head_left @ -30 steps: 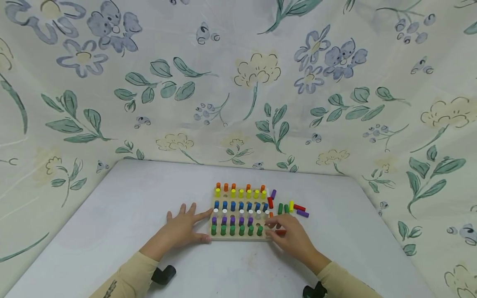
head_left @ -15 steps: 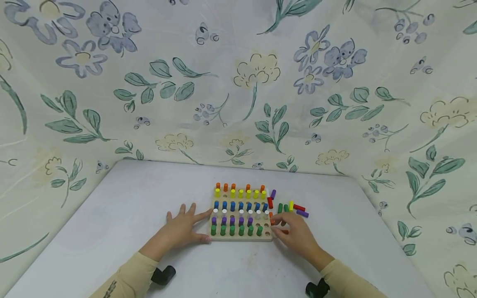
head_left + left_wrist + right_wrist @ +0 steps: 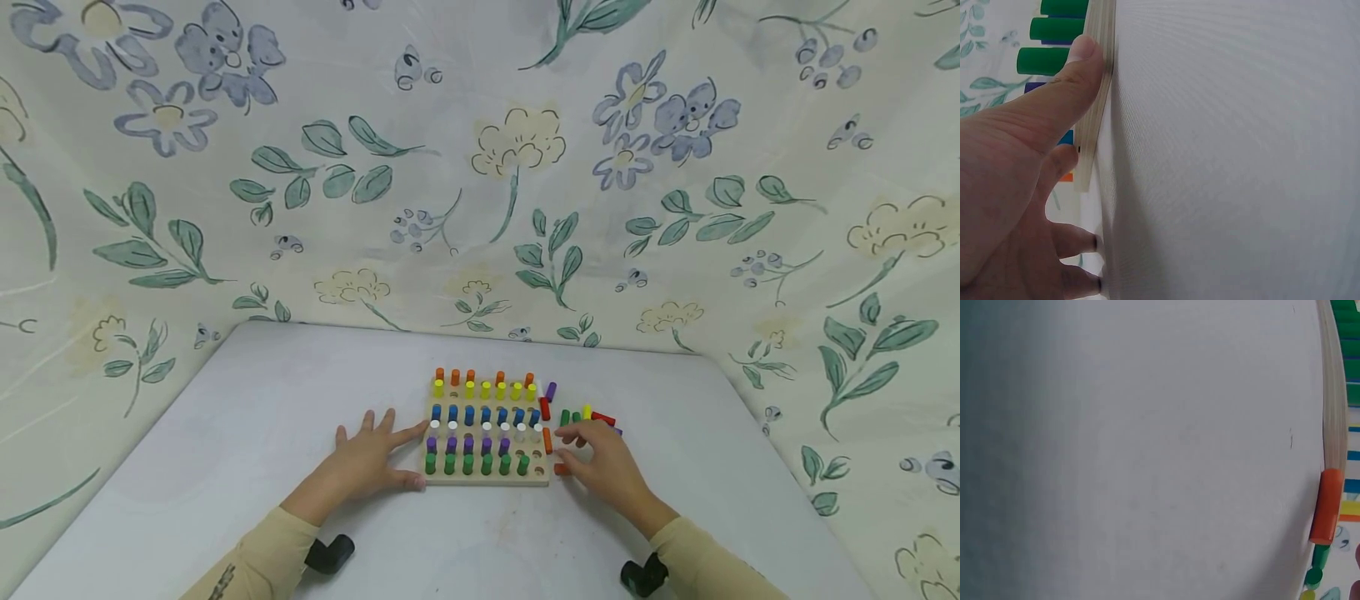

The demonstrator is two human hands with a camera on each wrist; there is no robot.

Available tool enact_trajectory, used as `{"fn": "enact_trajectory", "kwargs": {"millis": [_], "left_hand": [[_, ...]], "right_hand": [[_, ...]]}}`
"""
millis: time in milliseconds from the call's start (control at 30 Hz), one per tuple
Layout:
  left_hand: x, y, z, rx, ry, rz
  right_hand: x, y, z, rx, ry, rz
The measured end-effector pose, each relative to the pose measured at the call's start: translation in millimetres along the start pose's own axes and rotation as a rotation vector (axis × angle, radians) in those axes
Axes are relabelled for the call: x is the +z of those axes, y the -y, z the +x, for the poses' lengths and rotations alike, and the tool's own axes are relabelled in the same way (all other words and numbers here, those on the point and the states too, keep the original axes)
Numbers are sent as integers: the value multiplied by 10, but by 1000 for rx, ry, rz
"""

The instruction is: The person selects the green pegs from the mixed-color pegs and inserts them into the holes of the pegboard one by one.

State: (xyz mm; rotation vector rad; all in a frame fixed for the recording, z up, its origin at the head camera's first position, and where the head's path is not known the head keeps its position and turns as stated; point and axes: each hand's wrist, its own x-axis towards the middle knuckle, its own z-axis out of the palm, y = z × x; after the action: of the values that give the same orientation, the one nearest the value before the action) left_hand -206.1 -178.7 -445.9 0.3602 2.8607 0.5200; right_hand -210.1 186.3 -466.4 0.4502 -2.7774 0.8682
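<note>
A wooden pegboard [image 3: 486,481] holds rows of orange, yellow, blue, white, purple and green pegs [image 3: 487,463]. My left hand [image 3: 365,458] lies spread at its left edge, thumb at the front corner and index finger against the side. In the left wrist view, the thumb [image 3: 1054,103] rests over the board's wooden edge [image 3: 1099,69] beside the green pegs. Just right of the board, my right hand [image 3: 611,475] hovers with thumb and index finger apart and no peg visible between them. An orange peg [image 3: 547,440] lies along the board's right side; another orange-red peg [image 3: 562,469] lies near the thumb.
Loose pegs lie right of the board: red [image 3: 603,418], green [image 3: 565,417], yellow [image 3: 587,412] and purple [image 3: 551,391]. Another red peg [image 3: 544,408] sits beside the board's edge. A floral curtain [image 3: 480,167] surrounds the white table [image 3: 337,358].
My right hand has drawn away from the board's right edge, moving right and uncovering open holes there and the orange pegs beside it. The left hand stays in place.
</note>
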Motion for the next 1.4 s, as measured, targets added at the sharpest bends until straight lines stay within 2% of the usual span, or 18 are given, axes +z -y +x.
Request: {"fn": "enact_trajectory", "kwargs": {"millis": [800, 1400], "left_hand": [[2, 10, 7, -3, 3, -6], [1, 5, 3, -9, 4, -7]], "right_hand": [[-57, -208, 140, 59, -9, -65], [-56, -296, 200, 128, 25, -91]]}}
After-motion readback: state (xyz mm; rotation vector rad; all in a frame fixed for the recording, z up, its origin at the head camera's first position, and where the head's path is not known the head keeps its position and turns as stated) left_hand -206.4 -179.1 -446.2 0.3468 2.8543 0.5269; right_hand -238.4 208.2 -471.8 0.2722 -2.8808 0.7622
